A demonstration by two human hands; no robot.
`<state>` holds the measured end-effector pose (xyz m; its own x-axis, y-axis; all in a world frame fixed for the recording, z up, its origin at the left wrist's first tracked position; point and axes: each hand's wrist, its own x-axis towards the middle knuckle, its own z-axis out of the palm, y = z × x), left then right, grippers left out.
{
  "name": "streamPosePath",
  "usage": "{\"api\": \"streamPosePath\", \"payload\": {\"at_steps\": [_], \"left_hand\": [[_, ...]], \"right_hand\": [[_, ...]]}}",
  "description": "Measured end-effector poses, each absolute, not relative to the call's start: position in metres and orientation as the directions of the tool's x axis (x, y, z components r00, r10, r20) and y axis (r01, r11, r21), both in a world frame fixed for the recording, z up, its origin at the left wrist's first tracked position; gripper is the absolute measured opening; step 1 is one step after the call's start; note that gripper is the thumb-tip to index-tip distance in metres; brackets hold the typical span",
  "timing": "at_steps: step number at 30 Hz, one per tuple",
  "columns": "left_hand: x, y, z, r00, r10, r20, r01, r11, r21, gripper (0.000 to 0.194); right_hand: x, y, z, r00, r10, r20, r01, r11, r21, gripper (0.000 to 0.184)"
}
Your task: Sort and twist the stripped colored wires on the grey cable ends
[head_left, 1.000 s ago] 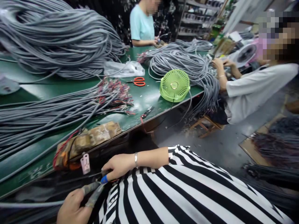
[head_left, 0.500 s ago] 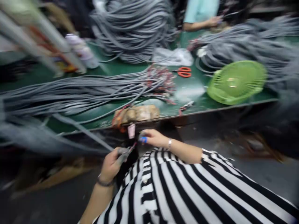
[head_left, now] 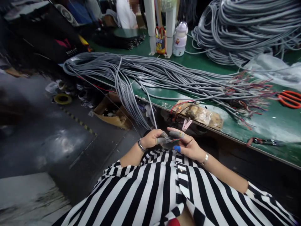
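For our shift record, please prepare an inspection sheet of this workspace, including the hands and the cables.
Surface: green table, partly covered by cables.
Job's things: grey cable with thin exposed wires.
Clutter: scissors, dark tool, tan block, bottle.
Hands: left hand holds the grey cable; right hand is at the wires, grip unclear.
Cables: grey bundle along the table, partly hanging over its edge; large coil behind.
Surroundings: carton on the floor; another person beyond.

Green table (head_left: 282, 125) — grey cables (head_left: 160, 70), bottle (head_left: 180, 40)

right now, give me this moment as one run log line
left hand: holding grey cable | right hand: at thin wires, grip unclear | green table: cable bundle, red scissor handles, bottle
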<state>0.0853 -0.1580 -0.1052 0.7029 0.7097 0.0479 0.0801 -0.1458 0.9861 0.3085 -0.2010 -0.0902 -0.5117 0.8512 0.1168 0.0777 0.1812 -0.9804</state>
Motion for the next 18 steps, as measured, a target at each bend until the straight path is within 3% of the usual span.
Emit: {"api": "streamPosePath", "payload": {"at_steps": [3, 6, 12, 18], "left_hand": [[0.082, -0.155, -0.106, 0.732, 0.679, 0.053, 0.103, -0.188, 0.977, 0.054], [0.078, -0.153, -0.104, 0.746, 0.664, 0.046, 0.114, -0.195, 0.974, 0.055], [0.075, -0.151, -0.099, 0.801, 0.598, 0.031, 0.122, -0.214, 0.969, 0.053], [0.075, -0.152, -0.1, 0.789, 0.609, 0.079, 0.155, -0.322, 0.934, 0.053]], "right_hand": [[0.3, -0.193, -0.086, -0.56, 0.77, 0.306, 0.063, 0.408, -0.911, 0.031], [0.295, -0.192, -0.085, -0.538, 0.756, 0.373, 0.148, 0.521, -0.841, 0.023], [0.3, -0.198, -0.088, -0.591, 0.735, 0.333, 0.431, 0.636, -0.64, 0.016], [0.313, -0.197, -0.081, -0.672, 0.706, 0.224, 0.525, 0.668, -0.528, 0.023]]}}
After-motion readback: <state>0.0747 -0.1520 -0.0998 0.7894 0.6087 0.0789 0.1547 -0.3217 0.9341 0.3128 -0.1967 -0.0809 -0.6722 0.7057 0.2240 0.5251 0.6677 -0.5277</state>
